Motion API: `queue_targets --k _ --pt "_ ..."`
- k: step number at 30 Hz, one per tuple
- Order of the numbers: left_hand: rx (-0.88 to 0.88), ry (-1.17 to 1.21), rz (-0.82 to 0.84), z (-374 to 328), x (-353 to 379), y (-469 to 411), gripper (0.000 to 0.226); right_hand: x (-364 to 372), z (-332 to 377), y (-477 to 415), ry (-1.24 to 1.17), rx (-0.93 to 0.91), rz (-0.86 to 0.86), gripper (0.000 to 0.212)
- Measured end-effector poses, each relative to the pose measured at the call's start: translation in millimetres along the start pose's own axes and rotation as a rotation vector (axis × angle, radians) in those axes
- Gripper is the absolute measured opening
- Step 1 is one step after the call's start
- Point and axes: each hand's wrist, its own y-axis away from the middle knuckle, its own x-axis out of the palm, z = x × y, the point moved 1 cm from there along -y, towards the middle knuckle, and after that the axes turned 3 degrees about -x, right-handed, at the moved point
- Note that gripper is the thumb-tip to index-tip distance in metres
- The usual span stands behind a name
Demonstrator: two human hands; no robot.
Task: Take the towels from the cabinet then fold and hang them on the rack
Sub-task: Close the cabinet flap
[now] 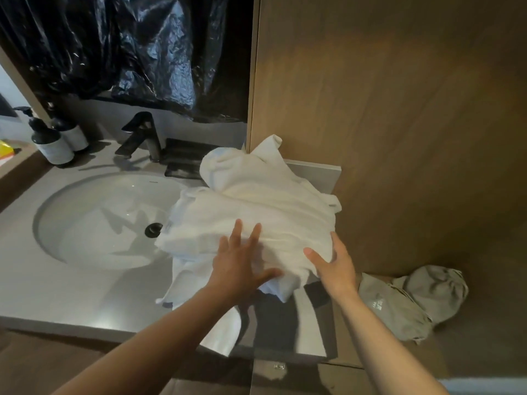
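Note:
A heap of white towels (256,201) lies on the grey countertop (71,295) to the right of the sink, and part of it hangs over the front edge. My left hand (239,263) lies flat on the near part of the heap with fingers spread and straight. At the heap's right near edge, my right hand (333,266) touches the cloth with straight fingers and the thumb out. Neither hand grips the cloth. No rack is in view.
A round white sink (94,220) with a black tap (142,135) is at the left. Two pump bottles (54,141) stand at the back left. A brown wooden panel (399,109) rises at the right, and a grey cloth bag (413,300) lies at its base. Black plastic sheeting (128,47) hangs behind.

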Motion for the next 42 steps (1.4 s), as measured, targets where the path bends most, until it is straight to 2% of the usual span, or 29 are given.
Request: queue_targets --k 7,11,17,21,25,31,36,42 --pt "0.05 0.021 0.075 2.4 4.1 -31.1 0.103 -1.1 -4.9 -25.9 0.098 -0.046 -0.018 0.072" --pt "0.067 -0.005 0.09 7.6 6.6 -34.0 0.104 -0.2 -9.4 -21.7 0.135 -0.069 0.027 0.072" --pt "0.111 -0.067 0.102 5.3 -3.6 -30.1 0.102 -27.5 -7.1 3.1 0.408 -0.06 -0.024 0.056" --pt "0.044 -0.166 0.133 -18.6 -12.8 -17.2 0.096 -57.0 -10.0 39.9 0.533 -0.061 -0.059 0.043" --pt "0.258 -0.135 0.034 -63.1 -20.9 11.8 0.078 -94.6 -19.8 84.5 0.635 -0.02 -0.109 0.039" --pt "0.476 -0.064 0.205 -129.9 0.6 82.7 0.05 -157.2 -53.0 172.8 0.698 0.11 -0.171 0.032" --pt "0.596 -0.164 0.342 -173.0 45.9 148.6 0.054 -198.2 -86.8 264.8 0.675 0.223 -0.254 0.035" --pt "0.74 -0.262 0.435 -209.9 91.1 225.2 0.048 -231.7 -123.3 365.6 0.666 0.362 -0.327 0.031"
